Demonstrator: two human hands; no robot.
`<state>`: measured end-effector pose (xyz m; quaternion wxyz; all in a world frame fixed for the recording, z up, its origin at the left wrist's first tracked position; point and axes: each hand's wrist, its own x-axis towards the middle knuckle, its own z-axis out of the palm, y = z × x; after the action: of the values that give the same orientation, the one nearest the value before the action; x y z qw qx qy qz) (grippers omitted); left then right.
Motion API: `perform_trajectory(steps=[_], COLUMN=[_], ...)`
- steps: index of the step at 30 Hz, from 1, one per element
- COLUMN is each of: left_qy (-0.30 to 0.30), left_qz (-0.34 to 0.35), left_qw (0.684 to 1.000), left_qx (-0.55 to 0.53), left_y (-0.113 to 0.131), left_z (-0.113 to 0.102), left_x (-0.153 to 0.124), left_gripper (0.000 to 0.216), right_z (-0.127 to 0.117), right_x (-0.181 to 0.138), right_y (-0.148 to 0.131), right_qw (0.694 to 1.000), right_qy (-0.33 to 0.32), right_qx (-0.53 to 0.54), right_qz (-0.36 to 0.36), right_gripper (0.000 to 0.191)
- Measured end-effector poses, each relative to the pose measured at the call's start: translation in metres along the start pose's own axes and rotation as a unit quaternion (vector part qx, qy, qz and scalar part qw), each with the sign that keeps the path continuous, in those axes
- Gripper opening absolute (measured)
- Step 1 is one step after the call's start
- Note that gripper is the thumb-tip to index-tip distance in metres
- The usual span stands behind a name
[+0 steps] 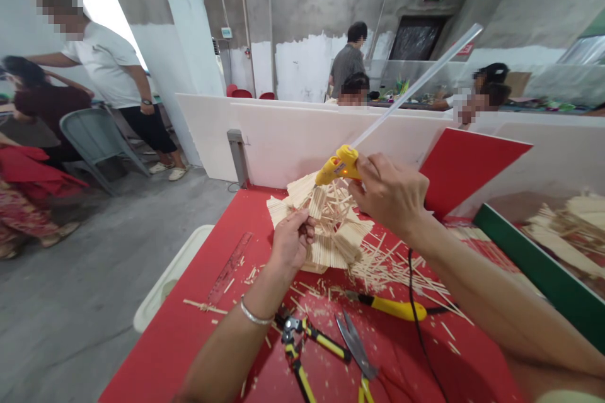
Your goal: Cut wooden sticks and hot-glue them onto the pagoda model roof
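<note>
My right hand [390, 192] is closed round a yellow glue gun [338, 165] with a long clear glue stick [418, 85] slanting up out of its back. The gun's nozzle points down at a small panel of thin wooden sticks [317, 203]. My left hand [293, 238] pinches that panel near its lower edge. Behind and below it lies a larger construction of wooden stick panels [333, 250] on the red tabletop [189, 340]. Whether the nozzle touches the panel I cannot tell.
Loose sticks [394, 271] and offcuts litter the table. Pliers [302, 340], scissors [355, 346] and a yellow-handled cutter [392, 306] lie near me, with a clear ruler [230, 264] at left. The gun's black cord [416, 321] crosses the table. White boards [283, 138] stand behind; several people sit or stand beyond.
</note>
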<state>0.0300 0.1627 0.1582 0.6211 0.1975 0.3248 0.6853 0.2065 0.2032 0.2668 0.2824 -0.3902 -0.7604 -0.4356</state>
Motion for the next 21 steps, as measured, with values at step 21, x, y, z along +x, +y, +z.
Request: perform_trajectory(steps=[21], left_qy=[0.0], left_qz=[-0.005], left_qw=[1.0], left_qx=[0.005], left_y=[-0.0011], left_z=[-0.0007], left_x=[0.0014], left_gripper=[0.025], right_z=[-0.0042], right_x=[-0.0004], right_y=[0.0028], right_qw=[0.999], right_qy=[-0.045], right_qx=[0.016], right_qz=[0.02], right_gripper=[0.037])
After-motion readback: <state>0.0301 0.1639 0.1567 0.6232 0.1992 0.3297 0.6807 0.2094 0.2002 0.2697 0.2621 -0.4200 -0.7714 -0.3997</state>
